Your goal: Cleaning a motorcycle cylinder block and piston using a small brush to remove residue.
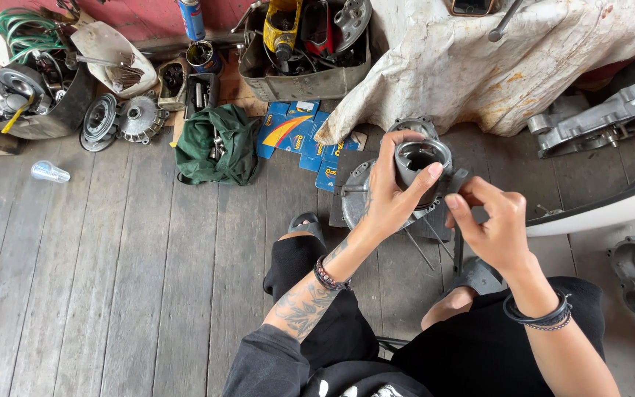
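Observation:
My left hand [391, 192] grips a grey metal engine cylinder [422, 160] by its open round end, thumb over the rim. My right hand [494, 224] pinches a small dark flat piece [457, 181] against the cylinder's right side. Both hands hover above a round metal engine case [354, 192] lying on the wooden floor, with thin studs [420, 246] sticking out under it. I sit with my knees and grey sandals [306, 224] below the hands.
A green cloth bag [218, 143] and blue cardboard boxes [292, 132] lie ahead. Metal bins of parts [303, 55], clutch parts [123, 117], a spray can [192, 18] and a white tarp [494, 59] line the back. Engine covers [597, 117] rest at right; a clear bottle [49, 172] lies left.

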